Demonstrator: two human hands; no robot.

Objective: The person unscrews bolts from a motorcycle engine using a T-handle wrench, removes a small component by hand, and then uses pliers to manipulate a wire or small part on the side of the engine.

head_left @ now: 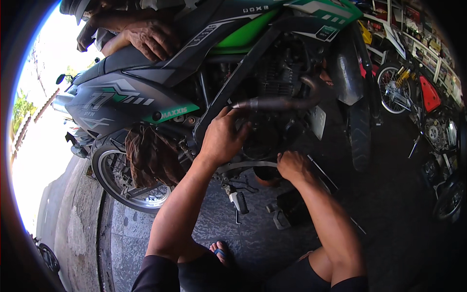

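Note:
A motorcycle with black, grey and green panels [124, 100] stands across in front of me. My left hand [224, 138] reaches up to the engine's side, just below the rear end of the brown exhaust pipe [279, 103]. Its thumb stands apart from the fingers, and nothing shows between them. Lower and to the right, my right hand [294, 166] is closed under the engine [265, 134], at the right end of a curved grey metal bar [245, 165]. What its fingers hold is hidden. Below the bar sits a dark round container [267, 175].
A brown rag [151, 158] hangs by the rear wheel [109, 170]. Another person's hand [151, 39] rests on the seat. A black box-like object [292, 209] and a thin rod [322, 171] are near my right forearm. Motorcycle parts and shelves [438, 53] line the right side.

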